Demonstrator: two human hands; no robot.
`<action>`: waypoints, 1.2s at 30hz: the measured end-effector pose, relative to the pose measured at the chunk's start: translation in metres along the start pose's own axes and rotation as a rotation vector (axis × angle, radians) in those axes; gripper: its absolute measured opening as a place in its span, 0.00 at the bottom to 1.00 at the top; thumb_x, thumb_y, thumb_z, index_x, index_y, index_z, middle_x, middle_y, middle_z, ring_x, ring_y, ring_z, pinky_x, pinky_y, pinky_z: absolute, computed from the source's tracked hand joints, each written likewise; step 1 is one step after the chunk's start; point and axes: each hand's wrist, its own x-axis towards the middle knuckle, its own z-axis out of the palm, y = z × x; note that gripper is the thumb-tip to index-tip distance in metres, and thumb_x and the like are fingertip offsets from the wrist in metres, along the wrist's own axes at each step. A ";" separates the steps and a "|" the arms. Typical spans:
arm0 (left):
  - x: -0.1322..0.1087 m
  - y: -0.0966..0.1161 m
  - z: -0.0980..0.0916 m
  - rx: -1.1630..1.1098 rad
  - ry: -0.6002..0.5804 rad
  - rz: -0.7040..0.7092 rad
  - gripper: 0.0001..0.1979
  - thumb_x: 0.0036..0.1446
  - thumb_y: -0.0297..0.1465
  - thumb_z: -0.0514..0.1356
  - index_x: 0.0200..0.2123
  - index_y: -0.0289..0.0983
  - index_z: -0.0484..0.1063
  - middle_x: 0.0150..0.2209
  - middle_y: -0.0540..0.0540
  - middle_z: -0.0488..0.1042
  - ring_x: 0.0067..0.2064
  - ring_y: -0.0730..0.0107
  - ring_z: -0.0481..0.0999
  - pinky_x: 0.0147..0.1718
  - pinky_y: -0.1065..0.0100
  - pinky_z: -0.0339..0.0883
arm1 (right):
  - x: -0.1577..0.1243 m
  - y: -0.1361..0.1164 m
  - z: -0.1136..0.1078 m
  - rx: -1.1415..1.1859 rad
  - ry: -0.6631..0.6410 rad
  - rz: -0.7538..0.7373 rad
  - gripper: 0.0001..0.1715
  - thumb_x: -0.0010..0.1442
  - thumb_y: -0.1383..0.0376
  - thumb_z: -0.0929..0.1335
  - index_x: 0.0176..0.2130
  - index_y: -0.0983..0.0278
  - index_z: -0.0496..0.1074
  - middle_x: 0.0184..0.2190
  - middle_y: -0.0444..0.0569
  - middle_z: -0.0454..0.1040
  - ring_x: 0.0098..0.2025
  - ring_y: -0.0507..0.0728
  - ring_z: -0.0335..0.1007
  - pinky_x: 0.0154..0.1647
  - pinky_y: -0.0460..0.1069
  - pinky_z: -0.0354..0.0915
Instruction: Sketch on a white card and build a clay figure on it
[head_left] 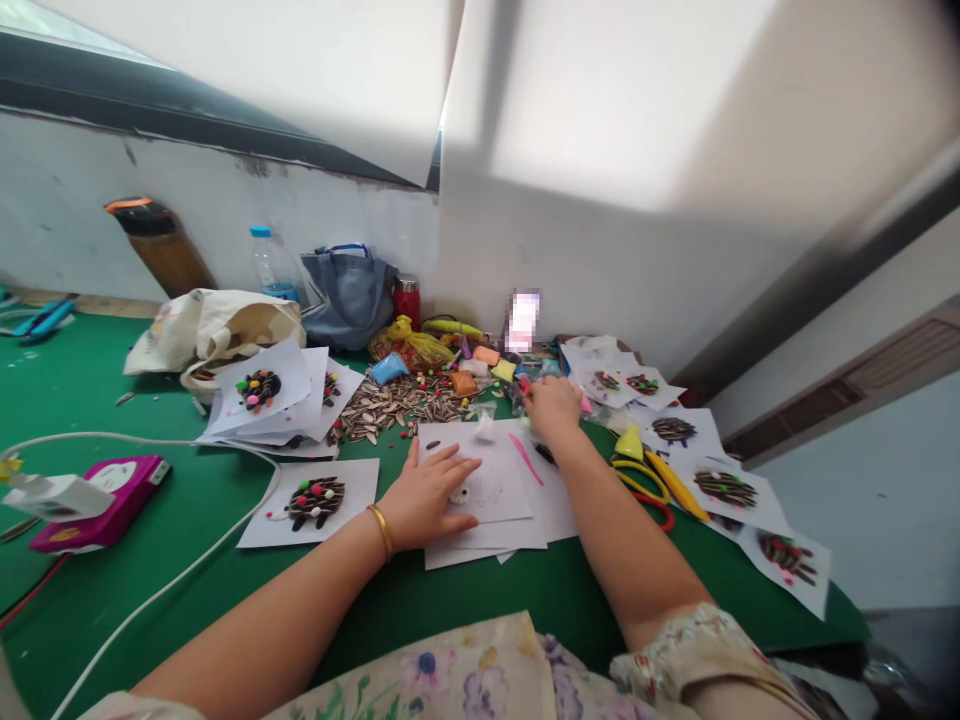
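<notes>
My left hand (427,495), a gold bangle on its wrist, lies flat with fingers spread on a white paper sheet (495,490) on the green table (187,540). A small white lump (460,493) sits by its fingertips. My right hand (551,408) reaches farther back, fingers curled down among small coloured clay packets (487,365); what it holds, if anything, is hidden. A pink stick (525,458) lies on the paper between my hands. A heap of sunflower seeds (390,403) spreads behind the paper.
Finished seed-and-clay hedgehog pictures lie at left (315,500), on a stack (262,392) and along the right edge (724,488). Yellow and red plastic tools (656,480) lie right. Bags (349,295), bottles and a phone (523,320) line the wall. A pink box (105,500) and white cable (225,545) lie left.
</notes>
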 end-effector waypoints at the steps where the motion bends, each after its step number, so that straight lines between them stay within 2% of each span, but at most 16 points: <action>1: 0.000 0.000 0.000 -0.009 0.002 0.002 0.38 0.53 0.48 0.61 0.65 0.47 0.54 0.62 0.42 0.65 0.67 0.47 0.54 0.61 0.33 0.21 | 0.001 -0.001 0.000 0.004 -0.011 0.003 0.15 0.63 0.58 0.64 0.35 0.63 0.78 0.39 0.60 0.72 0.46 0.66 0.60 0.45 0.59 0.52; 4: -0.001 0.000 -0.001 -0.018 0.008 0.005 0.38 0.54 0.48 0.62 0.64 0.47 0.54 0.62 0.42 0.65 0.67 0.48 0.54 0.61 0.32 0.20 | -0.001 -0.002 -0.003 0.029 0.014 0.023 0.16 0.64 0.60 0.62 0.35 0.62 0.77 0.40 0.59 0.72 0.46 0.66 0.59 0.46 0.59 0.51; 8: 0.000 0.001 -0.001 -0.002 0.021 0.011 0.36 0.53 0.48 0.62 0.63 0.48 0.57 0.62 0.43 0.66 0.66 0.48 0.56 0.62 0.34 0.21 | -0.015 -0.006 -0.014 0.159 0.197 0.011 0.13 0.64 0.62 0.62 0.36 0.62 0.74 0.43 0.55 0.71 0.48 0.63 0.59 0.47 0.56 0.52; 10: 0.001 0.002 -0.002 0.001 0.050 0.005 0.34 0.53 0.47 0.63 0.61 0.47 0.60 0.62 0.43 0.65 0.66 0.49 0.57 0.63 0.34 0.23 | -0.026 -0.011 -0.020 0.283 0.242 -0.035 0.10 0.63 0.63 0.62 0.35 0.63 0.72 0.41 0.54 0.72 0.46 0.61 0.60 0.47 0.54 0.54; 12: 0.002 0.003 -0.003 -0.025 0.132 -0.032 0.31 0.55 0.46 0.62 0.60 0.46 0.62 0.62 0.42 0.64 0.64 0.50 0.60 0.64 0.36 0.31 | -0.039 -0.020 -0.025 0.424 0.226 -0.101 0.08 0.61 0.64 0.63 0.32 0.63 0.70 0.35 0.52 0.71 0.42 0.60 0.62 0.45 0.52 0.56; 14: 0.003 0.003 -0.004 -0.098 0.267 -0.080 0.29 0.57 0.43 0.61 0.60 0.44 0.62 0.61 0.40 0.65 0.62 0.53 0.63 0.64 0.43 0.47 | -0.055 -0.033 -0.031 0.565 0.187 -0.165 0.08 0.61 0.64 0.64 0.30 0.62 0.68 0.30 0.48 0.70 0.37 0.57 0.63 0.41 0.50 0.58; 17: 0.004 0.003 -0.004 -0.238 0.426 -0.105 0.27 0.58 0.38 0.62 0.59 0.42 0.63 0.55 0.41 0.69 0.55 0.59 0.70 0.55 0.57 0.65 | -0.079 -0.056 -0.040 0.741 0.120 -0.268 0.07 0.59 0.64 0.65 0.29 0.62 0.67 0.29 0.46 0.70 0.35 0.55 0.64 0.38 0.49 0.58; 22: 0.005 -0.001 -0.001 -0.382 0.508 -0.089 0.14 0.61 0.34 0.58 0.50 0.41 0.71 0.45 0.44 0.75 0.45 0.64 0.75 0.47 0.61 0.70 | -0.102 -0.077 -0.046 0.919 0.017 -0.314 0.11 0.63 0.61 0.63 0.31 0.63 0.68 0.29 0.45 0.69 0.35 0.55 0.64 0.38 0.49 0.60; 24: 0.005 -0.003 0.000 -0.446 0.537 -0.128 0.12 0.61 0.34 0.58 0.47 0.40 0.73 0.43 0.44 0.77 0.43 0.64 0.76 0.44 0.62 0.72 | -0.104 -0.075 -0.045 0.944 0.034 -0.348 0.12 0.64 0.59 0.63 0.34 0.64 0.69 0.32 0.47 0.70 0.38 0.56 0.65 0.42 0.51 0.62; 26: 0.006 -0.004 0.002 -0.528 0.564 -0.186 0.12 0.60 0.35 0.59 0.46 0.39 0.74 0.43 0.44 0.78 0.41 0.64 0.77 0.42 0.62 0.73 | -0.104 -0.070 -0.043 0.926 0.113 -0.364 0.15 0.64 0.56 0.64 0.40 0.64 0.70 0.39 0.50 0.71 0.45 0.59 0.65 0.50 0.55 0.61; 28: 0.008 -0.005 0.002 -0.635 0.566 -0.222 0.13 0.59 0.36 0.60 0.45 0.38 0.75 0.43 0.44 0.79 0.41 0.63 0.78 0.42 0.62 0.74 | -0.103 -0.066 -0.042 0.892 0.172 -0.368 0.24 0.61 0.52 0.67 0.50 0.64 0.69 0.49 0.55 0.68 0.53 0.63 0.62 0.57 0.58 0.59; 30: 0.008 -0.005 0.001 -0.748 0.550 -0.228 0.13 0.58 0.36 0.61 0.45 0.37 0.75 0.43 0.43 0.79 0.42 0.62 0.79 0.43 0.62 0.74 | -0.102 -0.063 -0.040 0.890 0.144 -0.411 0.36 0.58 0.48 0.69 0.58 0.64 0.64 0.57 0.58 0.63 0.59 0.65 0.59 0.60 0.60 0.57; 31: 0.009 -0.004 0.000 -0.800 0.543 -0.224 0.13 0.58 0.36 0.61 0.45 0.37 0.75 0.43 0.43 0.79 0.43 0.62 0.79 0.44 0.62 0.74 | -0.102 -0.063 -0.040 0.901 0.096 -0.447 0.37 0.58 0.48 0.69 0.60 0.63 0.62 0.59 0.58 0.62 0.59 0.65 0.59 0.60 0.59 0.58; 32: 0.009 -0.003 -0.001 -0.842 0.537 -0.219 0.14 0.58 0.36 0.61 0.45 0.37 0.75 0.43 0.43 0.79 0.43 0.62 0.79 0.44 0.61 0.74 | -0.102 -0.063 -0.039 0.904 0.041 -0.484 0.34 0.60 0.50 0.68 0.60 0.62 0.62 0.58 0.56 0.65 0.58 0.63 0.62 0.58 0.57 0.61; 34: 0.009 -0.002 -0.002 -0.898 0.532 -0.217 0.14 0.58 0.37 0.61 0.44 0.36 0.75 0.43 0.43 0.79 0.43 0.61 0.79 0.45 0.60 0.74 | -0.100 -0.062 -0.038 0.876 -0.039 -0.531 0.22 0.64 0.55 0.65 0.55 0.61 0.67 0.50 0.51 0.72 0.50 0.58 0.69 0.52 0.52 0.66; 36: 0.010 -0.001 -0.001 -0.927 0.546 -0.225 0.15 0.57 0.38 0.61 0.45 0.36 0.74 0.43 0.42 0.78 0.43 0.61 0.79 0.44 0.59 0.75 | -0.095 -0.059 -0.037 0.817 -0.048 -0.515 0.14 0.66 0.60 0.63 0.49 0.60 0.71 0.44 0.49 0.76 0.45 0.57 0.71 0.49 0.51 0.66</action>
